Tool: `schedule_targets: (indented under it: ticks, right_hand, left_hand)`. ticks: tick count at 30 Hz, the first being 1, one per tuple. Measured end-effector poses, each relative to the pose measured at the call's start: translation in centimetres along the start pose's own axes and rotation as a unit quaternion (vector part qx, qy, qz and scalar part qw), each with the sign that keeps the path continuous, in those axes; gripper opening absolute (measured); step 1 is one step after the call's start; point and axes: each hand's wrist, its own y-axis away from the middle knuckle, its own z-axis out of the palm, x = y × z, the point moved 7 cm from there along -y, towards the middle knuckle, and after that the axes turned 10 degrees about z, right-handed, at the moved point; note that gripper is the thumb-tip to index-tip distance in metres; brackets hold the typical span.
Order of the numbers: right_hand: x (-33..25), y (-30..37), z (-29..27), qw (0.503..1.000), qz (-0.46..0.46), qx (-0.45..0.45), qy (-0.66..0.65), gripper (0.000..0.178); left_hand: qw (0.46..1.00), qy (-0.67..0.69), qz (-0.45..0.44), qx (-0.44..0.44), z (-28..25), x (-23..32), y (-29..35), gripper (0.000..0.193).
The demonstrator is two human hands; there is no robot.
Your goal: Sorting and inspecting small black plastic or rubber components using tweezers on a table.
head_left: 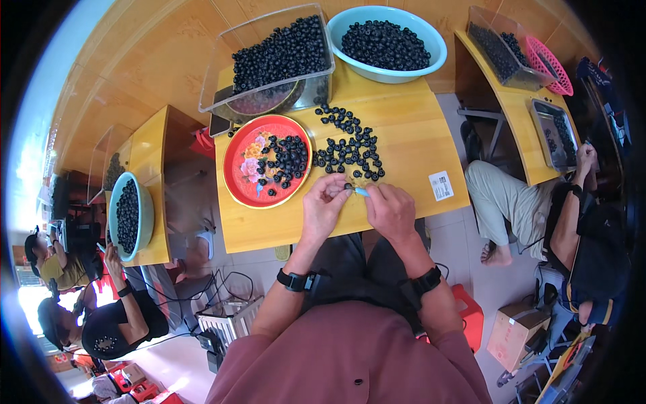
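Note:
My left hand [323, 207] pinches a small round black piece [348, 186] between thumb and fingertips, over the near part of the yellow table [417, 148]. My right hand [396, 210] is closed on a slim light-blue tool [361, 192], whose tip reaches the black piece; what kind of tool it is cannot be made out. Just beyond my hands, loose round black pieces with small light centres [350, 151] lie scattered on the wood. To the left stands a red, gold-rimmed tray [237, 192] with a flower print, partly covered by more of the same pieces.
At the back are a clear plastic bin [313, 87] and a light-blue basin [434, 44], both heaped with black pieces. A white label [441, 186] sits on the table's right. People work at neighbouring tables, beside another basin [145, 222] and a metal tray [536, 121].

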Motion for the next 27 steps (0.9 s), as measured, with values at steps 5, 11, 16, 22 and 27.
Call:
schedule_targets:
  ticks: [5,11,16,22,27]
  right_hand:
    - [0.1,0.1,0.3,1.000,-0.004,-0.006,0.000,0.005]
    - [0.1,0.0,0.5,1.000,0.002,-0.009,0.010,0.006]
    - [0.2,-0.1,0.5,1.000,0.014,-0.013,0.021,0.008]
    - [0.2,0.0,0.3,1.000,0.020,0.001,0.021,0.008]
    - [0.2,0.0,0.2,0.999,0.027,-0.002,0.026,0.010]
  left_hand:
    - [1.000,-0.020,-0.009,-0.012,0.1,0.2,0.0,0.035]
    - [0.999,-0.029,-0.009,-0.028,-0.2,-0.5,0.0,0.033]
    - [0.999,0.018,-0.020,-0.028,0.3,0.2,0.1,0.031]
    - [0.999,-0.013,0.031,-0.008,0.0,1.1,0.0,0.022]
    - [0.995,-0.088,0.044,-0.016,0.0,1.1,0.4,0.013]
